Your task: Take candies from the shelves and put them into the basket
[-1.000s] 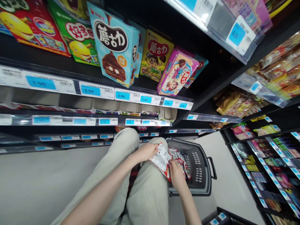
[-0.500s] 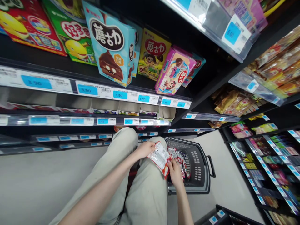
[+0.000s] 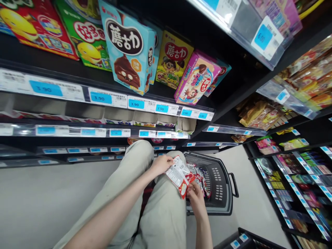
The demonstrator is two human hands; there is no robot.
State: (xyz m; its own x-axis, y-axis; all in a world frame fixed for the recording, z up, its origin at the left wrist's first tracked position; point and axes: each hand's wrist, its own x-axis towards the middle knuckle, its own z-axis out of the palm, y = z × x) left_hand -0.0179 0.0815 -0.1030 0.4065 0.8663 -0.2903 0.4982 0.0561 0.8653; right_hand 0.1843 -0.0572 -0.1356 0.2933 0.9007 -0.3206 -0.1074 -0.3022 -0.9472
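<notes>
The person wore long trousers (image 3: pixel 163 218) of a pale col., approx. beige w/ a little grey-green. The cloth looked matte, plain and rather loose, w/ soft folds along both legs and a rounded, smooth surface over the knees (image 3: pixel 141 150). The left forearm (image 3: pixel 116 205) and the right forearm (image 3: pixel 203 224) were bare, slim and smooth, and each became narrower toward the wrist. The left hand (image 3: pixel 161 165) and the right hand (image 3: pixel 195 195) were also bare, w/ slender fingers (image 3: pixel 169 160); the nails were too small to describe.
</notes>
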